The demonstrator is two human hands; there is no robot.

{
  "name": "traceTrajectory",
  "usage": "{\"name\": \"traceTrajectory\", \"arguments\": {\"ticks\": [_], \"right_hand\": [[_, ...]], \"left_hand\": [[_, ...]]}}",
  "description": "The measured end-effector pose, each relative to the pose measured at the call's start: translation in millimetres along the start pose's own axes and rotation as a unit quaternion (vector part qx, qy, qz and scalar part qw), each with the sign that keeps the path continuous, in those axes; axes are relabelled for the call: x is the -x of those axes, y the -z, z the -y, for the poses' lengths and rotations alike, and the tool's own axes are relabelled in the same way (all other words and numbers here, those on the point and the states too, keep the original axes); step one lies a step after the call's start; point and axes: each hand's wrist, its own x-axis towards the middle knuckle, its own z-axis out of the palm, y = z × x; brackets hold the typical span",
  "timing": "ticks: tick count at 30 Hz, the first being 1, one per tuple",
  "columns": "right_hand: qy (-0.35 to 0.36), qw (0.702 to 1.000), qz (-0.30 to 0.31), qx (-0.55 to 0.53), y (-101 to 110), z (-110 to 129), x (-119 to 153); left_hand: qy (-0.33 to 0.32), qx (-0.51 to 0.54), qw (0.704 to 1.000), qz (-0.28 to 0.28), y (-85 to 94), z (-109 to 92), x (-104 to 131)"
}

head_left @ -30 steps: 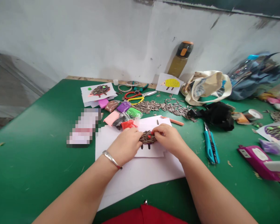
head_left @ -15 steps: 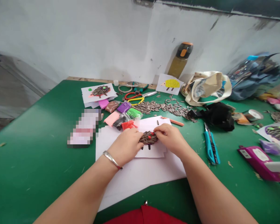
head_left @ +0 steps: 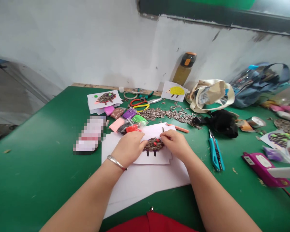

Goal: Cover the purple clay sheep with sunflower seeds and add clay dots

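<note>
A hedgehog shape covered in sunflower seeds [head_left: 152,144], with red bits on it and two dark legs, lies on a white card [head_left: 159,159] over larger white sheets [head_left: 140,182]. My left hand [head_left: 130,146] rests at the card's left side, its fingers bent near the shape and partly hidden. At the shape's upper right, my right hand [head_left: 175,141] has thumb and forefinger pinched together; whatever is between them is too small to tell. One dark seed [head_left: 163,129] lies just above those fingers. Clay packets [head_left: 132,128] sit beyond my left hand.
Behind are scissors [head_left: 145,104], loose seeds [head_left: 154,113], a finished seed picture [head_left: 106,97], a yellow hedgehog drawing [head_left: 175,91] and a bottle [head_left: 184,69]. A blue cutter [head_left: 215,151] and magenta device [head_left: 263,169] lie right; a blurred phone [head_left: 90,135] lies left.
The view has shifted slightly. My left fingers have drawn back a little from the shape, showing more of its left side and legs. My right hand stays at its upper right.
</note>
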Motion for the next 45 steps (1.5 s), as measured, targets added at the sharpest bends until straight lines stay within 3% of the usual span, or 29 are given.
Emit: {"name": "traceTrajectory", "arguments": {"ticks": [4,9,12,16,20,25,29,33,36,41,45], "right_hand": [[0.020,1.000,-0.004,0.010,4,6,-3],[0.081,0.991,-0.011,0.108,10,25,-25],[0.139,0.969,-0.031,0.202,2,33,-46],[0.222,0.933,0.003,0.282,-14,39,-66],[0.291,0.911,0.038,0.290,-25,43,-75],[0.312,0.916,0.041,0.250,-33,41,-82],[0.284,0.945,0.013,0.161,-29,34,-82],[0.198,0.979,-0.051,-0.002,-16,31,-63],[0.106,0.985,-0.042,-0.130,-9,34,-40],[0.007,0.942,0.031,-0.333,-9,33,-12],[-0.003,0.919,-0.062,-0.389,-7,26,-3]], "left_hand": [[0.038,0.007,0.999,-0.023,5.1,7,-4],[0.057,-0.003,0.998,-0.029,7.9,12,-7],[0.056,-0.011,0.998,-0.021,8.1,13,-8],[0.061,-0.010,0.998,-0.015,8.3,14,-9],[0.062,-0.008,0.998,-0.023,6.8,15,-9],[0.060,-0.006,0.998,-0.027,4.9,16,-9],[0.063,0.017,0.997,-0.037,2.6,16,-10],[0.070,0.112,0.980,-0.148,-2.1,16,-10],[0.077,0.210,0.954,-0.198,-4.0,14,-10],[0.086,0.340,0.929,-0.121,0.3,4,-11],[0.102,0.347,0.928,-0.093,5.2,-2,-10]]}}
